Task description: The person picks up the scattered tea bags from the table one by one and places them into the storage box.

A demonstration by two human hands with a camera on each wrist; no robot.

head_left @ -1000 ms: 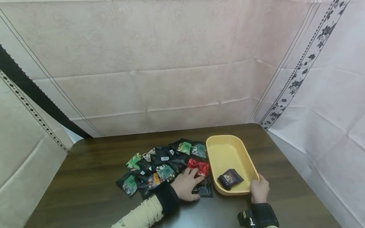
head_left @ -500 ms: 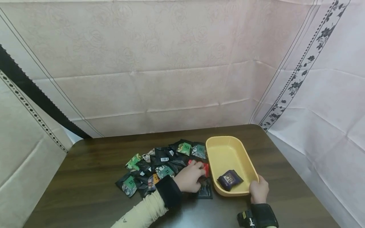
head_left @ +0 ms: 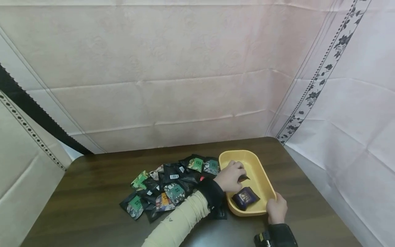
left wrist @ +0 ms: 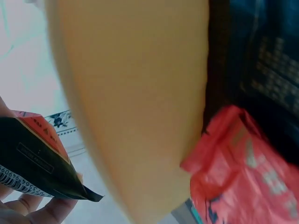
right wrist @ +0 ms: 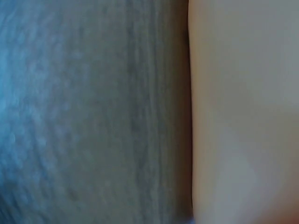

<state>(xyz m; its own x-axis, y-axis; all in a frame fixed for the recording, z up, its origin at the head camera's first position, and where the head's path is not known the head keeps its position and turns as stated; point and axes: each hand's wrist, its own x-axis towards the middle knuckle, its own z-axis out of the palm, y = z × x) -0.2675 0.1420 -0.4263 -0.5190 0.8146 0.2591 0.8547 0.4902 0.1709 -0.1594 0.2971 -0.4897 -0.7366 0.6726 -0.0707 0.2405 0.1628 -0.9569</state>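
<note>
Your left hand [head_left: 229,176] is swinging over from the pile of packets [head_left: 176,192] and is now reaching over the yellow tray [head_left: 254,168]. Its fingers are curling and pinching a small black packet [left wrist: 37,161] with an orange top, so that packet is hanging over the tray. Your right hand [head_left: 276,208] is gripping the tray at its near right corner. One purple packet [head_left: 245,198] is lying inside the tray, near your end. Outside, a red packet [left wrist: 243,172] is resting just beside the tray wall. Everything is sitting on a brown wooden table [head_left: 102,192]. Behind it, pale cloth [head_left: 185,68] is hanging in creases, and a strip of dark flowers [head_left: 324,75] is running down the right side.
</note>
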